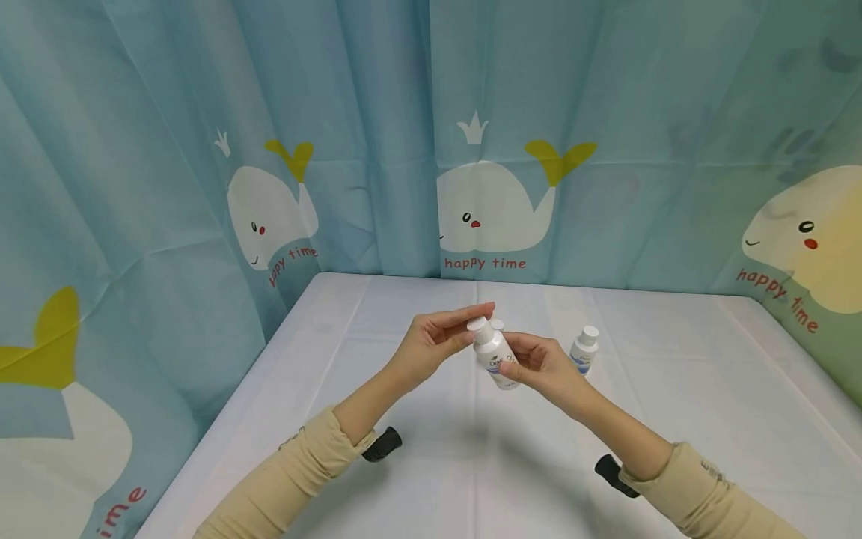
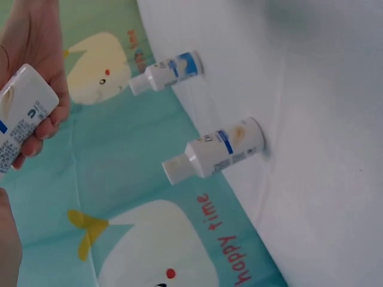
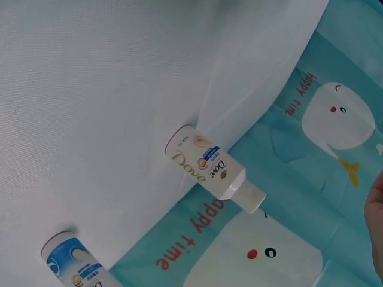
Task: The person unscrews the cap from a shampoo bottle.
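Note:
My right hand grips a white Dove bottle by its body, above the table and tilted with its cap toward the left. At that white cap is my left hand, its thumb on the near side and its fingers stretched over the far side. The left wrist view shows the held bottle in my right hand, but its cap end falls outside the frame. Behind it stands a second Dove bottle with a gold-toned label, mostly hidden in the head view.
A third white bottle with a blue label stands on the table to the right, beyond my right hand. White cloth covers the table. Blue curtains printed with whales hang along the back and sides. Black pieces jut from both sleeve cuffs.

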A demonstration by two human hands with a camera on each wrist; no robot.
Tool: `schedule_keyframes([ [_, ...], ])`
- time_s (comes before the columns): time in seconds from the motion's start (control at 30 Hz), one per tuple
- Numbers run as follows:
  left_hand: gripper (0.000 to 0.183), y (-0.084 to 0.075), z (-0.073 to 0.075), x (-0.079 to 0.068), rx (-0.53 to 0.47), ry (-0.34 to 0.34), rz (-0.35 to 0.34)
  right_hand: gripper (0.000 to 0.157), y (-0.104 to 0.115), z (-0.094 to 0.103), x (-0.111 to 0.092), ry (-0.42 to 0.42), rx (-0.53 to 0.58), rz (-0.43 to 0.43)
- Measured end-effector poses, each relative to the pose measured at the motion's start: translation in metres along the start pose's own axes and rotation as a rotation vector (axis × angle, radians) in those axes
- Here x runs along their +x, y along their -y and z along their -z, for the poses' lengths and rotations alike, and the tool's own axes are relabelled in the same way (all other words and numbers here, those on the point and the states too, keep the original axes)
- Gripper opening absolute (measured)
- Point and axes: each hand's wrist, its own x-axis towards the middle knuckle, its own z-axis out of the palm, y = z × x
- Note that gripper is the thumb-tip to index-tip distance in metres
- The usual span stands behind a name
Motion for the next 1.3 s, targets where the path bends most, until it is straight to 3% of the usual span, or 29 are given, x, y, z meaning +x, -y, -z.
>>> schedule_keyframes([
  [0.1, 0.057, 0.000, 0.000, -0.001, 0.019, 0.003, -0.028, 0.051, 0.001, -0.001, 0.001, 0.005, 0.009, -0.007],
  [0.3, 0.056, 0.000, 0.000, 0.000, 0.051, -0.055, -0.052, 0.051, 0.002, -0.003, 0.004, 0.000, 0.010, 0.020],
  [0.47, 0.065, 0.002, -0.002, 0.000, 0.032, -0.139, -0.046, 0.050, 0.001, -0.003, 0.004, -0.008, -0.002, 0.026],
  [0.57, 0.064, 0.004, -0.005, 0.000, 0.019, -0.196, -0.080, 0.049, 0.001, -0.003, 0.005, -0.017, -0.012, 0.029],
  [0.8, 0.060, 0.008, -0.010, 0.002, 0.139, -0.301, -0.174, 0.049, 0.001, -0.004, 0.005, -0.042, -0.024, 0.026],
  [1.07, 0.064, 0.012, -0.015, 0.003, 0.163, -0.340, -0.202, 0.048, -0.001, -0.006, 0.005, -0.052, -0.029, 0.043],
  [1.3, 0.067, 0.013, -0.019, 0.005, 0.150, -0.349, -0.176, 0.049, 0.000, -0.007, 0.005, -0.043, -0.028, 0.042],
])
